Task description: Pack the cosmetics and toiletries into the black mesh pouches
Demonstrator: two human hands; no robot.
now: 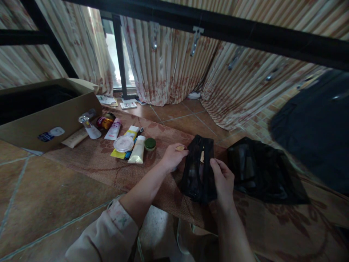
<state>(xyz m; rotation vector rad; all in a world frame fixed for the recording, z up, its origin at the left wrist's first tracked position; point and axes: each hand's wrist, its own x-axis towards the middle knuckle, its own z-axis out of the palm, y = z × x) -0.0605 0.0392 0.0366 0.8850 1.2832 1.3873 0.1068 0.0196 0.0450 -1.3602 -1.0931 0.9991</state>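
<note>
My left hand (173, 157) is closed around a small round item with a tan top (180, 148); its lower part is hidden by the fingers. The fingertips are at the left edge of a black mesh zip pouch (195, 174). My right hand (223, 176) grips that pouch by its right side, thumb along the top. The pouch's zip opening faces up, with a small tan tag (202, 157) at it. Left of my left hand lie a green-lidded jar (150, 144), a cream tube (137, 150), a round clear-lidded container (123, 143) and a yellow packet (132, 131).
Farther left are a pink-white tube (113, 129), an amber jar (105, 122), a pump bottle (91, 128), a beige tube (75, 137) and a cardboard box (24, 127). Another black mesh bag (261, 174) lies at right. A brown patterned cloth (109, 171) lies beneath.
</note>
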